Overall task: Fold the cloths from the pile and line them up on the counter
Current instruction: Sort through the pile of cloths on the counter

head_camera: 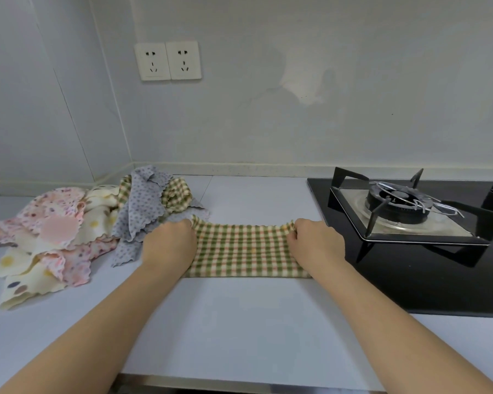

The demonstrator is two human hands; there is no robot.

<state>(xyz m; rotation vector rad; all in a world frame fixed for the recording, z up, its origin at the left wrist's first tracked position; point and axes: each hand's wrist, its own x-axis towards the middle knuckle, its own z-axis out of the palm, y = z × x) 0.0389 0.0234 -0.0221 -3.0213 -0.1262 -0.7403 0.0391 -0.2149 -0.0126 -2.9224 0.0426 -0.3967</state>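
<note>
Green checked cloth (241, 248) flat on counter (239, 322) — pile (77, 223) left.

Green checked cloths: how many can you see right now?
2. One cloth lies on the counter, its far corners pinched by the left hand and right hand; the other cloth sits bunched in the pile. More may hide underneath.

This was a home kitchen. A black gas stove (439, 280) with a round burner (396, 200) sat in the pale table (239, 322), and two wall sockets (170, 61) were set above it.

Bare left hand (168, 245), bare right hand (316, 244)
</note>
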